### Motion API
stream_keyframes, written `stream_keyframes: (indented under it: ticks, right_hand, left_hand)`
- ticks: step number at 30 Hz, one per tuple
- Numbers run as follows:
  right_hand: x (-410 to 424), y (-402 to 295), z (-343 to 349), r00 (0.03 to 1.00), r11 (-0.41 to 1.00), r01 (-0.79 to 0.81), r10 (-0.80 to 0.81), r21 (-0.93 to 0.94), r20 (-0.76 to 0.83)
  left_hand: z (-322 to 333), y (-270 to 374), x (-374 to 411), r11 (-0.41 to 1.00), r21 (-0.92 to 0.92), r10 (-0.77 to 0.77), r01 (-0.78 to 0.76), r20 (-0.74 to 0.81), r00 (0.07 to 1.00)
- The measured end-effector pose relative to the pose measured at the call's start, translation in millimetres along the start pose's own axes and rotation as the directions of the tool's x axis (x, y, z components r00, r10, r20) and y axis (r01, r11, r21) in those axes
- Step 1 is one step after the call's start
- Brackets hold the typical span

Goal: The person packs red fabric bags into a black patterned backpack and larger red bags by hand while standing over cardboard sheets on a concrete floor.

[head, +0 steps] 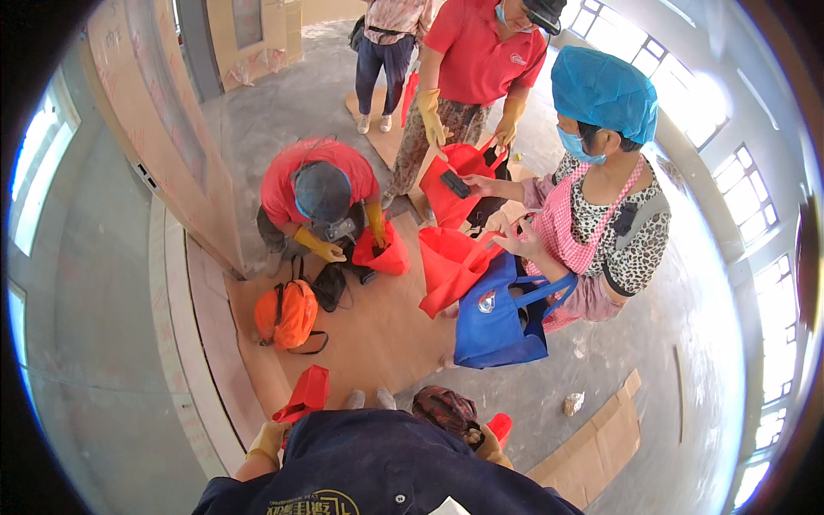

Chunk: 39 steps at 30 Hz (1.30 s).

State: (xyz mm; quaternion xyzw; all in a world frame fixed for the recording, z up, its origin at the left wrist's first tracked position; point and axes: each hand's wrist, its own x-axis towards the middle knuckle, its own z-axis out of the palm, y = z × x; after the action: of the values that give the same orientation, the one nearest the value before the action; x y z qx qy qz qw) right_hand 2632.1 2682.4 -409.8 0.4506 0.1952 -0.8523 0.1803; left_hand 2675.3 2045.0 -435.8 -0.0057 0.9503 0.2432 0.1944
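Observation:
My left hand (268, 443), in a yellowish glove, is closed on the edge of a red fabric bag (308, 393) at the left side of my body. On the other side my right hand (492, 447), gloved too, grips a dark red-and-black patterned bag (444, 411) in front of my waist. Beside that hand a piece of red fabric (501, 425) sticks out; whether the same hand holds it cannot be told. My dark shirt (373, 457) hides part of both bags. My light-coloured shoes (370, 399) show just ahead of it.
Brown cardboard (380, 335) covers the floor, bearing an orange backpack (286, 314). A person in a blue cap (602, 96) carries a blue tote bag (499, 335) and red bag (447, 264). A crouching person (322, 180) reaches into another. A door (161, 129) stands left.

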Motion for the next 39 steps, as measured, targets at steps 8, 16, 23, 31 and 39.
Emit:
stream_keyframes:
  ticks: [8,16,23,31,39]
  right_hand:
    - [4.7,2.9,20.4,0.994,0.995,0.084,-0.087,-0.058,-0.060]
    - [9.0,5.7,30.9,0.998,0.982,0.033,-0.042,-0.188,-0.043]
    - [2.8,3.7,21.0,0.999,0.998,-0.030,0.028,-0.051,-0.040]
    - [0.3,-4.6,16.0,0.994,0.987,0.006,-0.023,-0.158,-0.108]
    - [-13.7,-0.5,38.7,0.999,0.982,0.023,-0.030,-0.185,-0.037]
  left_hand:
    - [2.0,2.8,6.2,1.000,-0.001,-0.014,0.014,0.008,1.000]
    - [5.0,0.0,-2.0,0.998,0.066,-0.014,0.014,-0.001,1.000]
    - [18.5,-2.9,-10.2,0.993,0.120,-0.021,0.021,0.003,1.000]
    - [10.2,14.7,-17.7,0.999,0.017,-0.029,0.029,0.005,1.000]
    - [15.7,9.6,-16.2,0.998,0.026,-0.062,0.061,0.052,0.997]
